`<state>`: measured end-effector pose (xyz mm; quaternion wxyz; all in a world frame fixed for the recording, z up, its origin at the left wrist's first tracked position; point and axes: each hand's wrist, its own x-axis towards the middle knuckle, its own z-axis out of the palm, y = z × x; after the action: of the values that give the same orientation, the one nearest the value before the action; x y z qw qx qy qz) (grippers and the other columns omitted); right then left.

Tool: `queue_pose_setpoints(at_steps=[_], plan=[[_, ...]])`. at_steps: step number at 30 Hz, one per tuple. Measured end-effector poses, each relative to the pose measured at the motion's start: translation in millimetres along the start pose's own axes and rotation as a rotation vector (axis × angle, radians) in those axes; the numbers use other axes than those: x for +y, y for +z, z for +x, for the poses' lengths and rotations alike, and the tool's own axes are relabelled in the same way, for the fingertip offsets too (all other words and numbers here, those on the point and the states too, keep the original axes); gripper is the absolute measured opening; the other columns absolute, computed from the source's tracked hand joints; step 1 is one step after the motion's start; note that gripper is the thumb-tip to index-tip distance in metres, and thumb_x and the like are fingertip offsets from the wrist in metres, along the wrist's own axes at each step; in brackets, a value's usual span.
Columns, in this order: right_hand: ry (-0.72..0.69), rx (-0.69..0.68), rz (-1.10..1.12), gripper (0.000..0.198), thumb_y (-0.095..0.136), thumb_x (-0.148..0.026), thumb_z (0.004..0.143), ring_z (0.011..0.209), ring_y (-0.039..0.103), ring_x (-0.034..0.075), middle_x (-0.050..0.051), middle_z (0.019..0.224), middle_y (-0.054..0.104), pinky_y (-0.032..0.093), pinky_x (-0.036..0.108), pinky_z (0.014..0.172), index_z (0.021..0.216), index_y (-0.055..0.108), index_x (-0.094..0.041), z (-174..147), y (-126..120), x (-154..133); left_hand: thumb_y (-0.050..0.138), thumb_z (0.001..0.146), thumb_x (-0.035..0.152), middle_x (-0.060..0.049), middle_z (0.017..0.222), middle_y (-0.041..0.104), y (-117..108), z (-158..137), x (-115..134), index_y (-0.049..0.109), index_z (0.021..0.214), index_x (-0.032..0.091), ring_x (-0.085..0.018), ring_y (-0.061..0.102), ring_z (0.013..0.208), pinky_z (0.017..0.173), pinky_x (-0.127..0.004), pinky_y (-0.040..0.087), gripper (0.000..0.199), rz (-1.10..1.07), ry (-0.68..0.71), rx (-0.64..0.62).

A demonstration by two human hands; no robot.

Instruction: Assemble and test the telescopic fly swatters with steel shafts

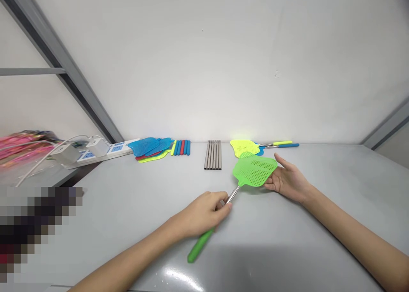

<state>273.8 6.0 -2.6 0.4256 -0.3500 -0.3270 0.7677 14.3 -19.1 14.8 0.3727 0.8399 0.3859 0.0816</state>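
Note:
A green fly swatter is held at a slant above the table, its perforated head up to the right and its green grip down to the left. My left hand is closed around its metal shaft, just above the grip. At the right edge of the swatter head is my right hand, palm turned toward it and thumb apart. Its fingertips are partly behind the head, so I cannot tell how firmly they touch. Beyond the head lie a yellow fly swatter and a blue-handled one.
Several metal tubes lie in a row at the back middle. Left of them are coloured handle grips and stacked loose swatter heads. A power strip with white chargers and cables runs along the left. A wall closes off the back.

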Motion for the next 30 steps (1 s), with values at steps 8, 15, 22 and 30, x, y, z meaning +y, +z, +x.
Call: queue_pose_setpoints(at_steps=[8,15,22,30], plan=[[-0.025,-0.089,-0.078,0.031,0.041,-0.036,0.082,0.074,0.062,0.018,0.008,0.093,0.062,0.051,0.025,0.057,0.104,0.052,-0.018,-3.0,19.3,13.4,0.028,0.082,0.038,0.004,0.059,0.035,9.3,-0.4,9.2,0.039,0.066,0.017,-0.008,0.032,0.053,0.047,-0.021,0.025,0.029,-0.153,0.006,0.099],[-0.025,-0.079,-0.134,0.025,0.049,-0.026,0.079,0.064,0.062,0.014,0.01,0.095,0.062,0.052,0.021,0.052,0.101,0.055,-0.015,-6.2,27.6,22.6,0.029,0.081,0.045,0.004,0.057,0.026,12.9,-7.4,17.5,0.035,0.062,0.017,-0.007,0.025,0.05,0.046,-0.021,0.024,0.035,-0.292,-0.017,-0.113],[-0.049,-0.115,-0.102,0.023,0.047,-0.026,0.08,0.063,0.062,0.014,0.008,0.086,0.062,0.052,0.019,0.051,0.097,0.056,-0.014,-5.8,29.0,21.8,0.039,0.076,0.05,0.007,0.047,0.025,22.2,-2.7,10.5,0.034,0.059,0.017,-0.004,0.022,0.039,0.035,-0.019,0.016,0.037,-0.463,-0.01,-0.225],[-0.113,-0.104,-0.094,0.029,0.043,-0.025,0.082,0.086,0.058,0.014,0.009,0.107,0.056,0.051,0.019,0.064,0.108,0.052,-0.017,-7.4,30.6,17.4,0.046,0.077,0.043,0.007,0.042,0.04,25.0,5.2,-3.0,0.048,0.074,0.014,-0.004,0.035,0.033,0.035,-0.016,0.028,0.029,-0.772,0.043,-0.335]])
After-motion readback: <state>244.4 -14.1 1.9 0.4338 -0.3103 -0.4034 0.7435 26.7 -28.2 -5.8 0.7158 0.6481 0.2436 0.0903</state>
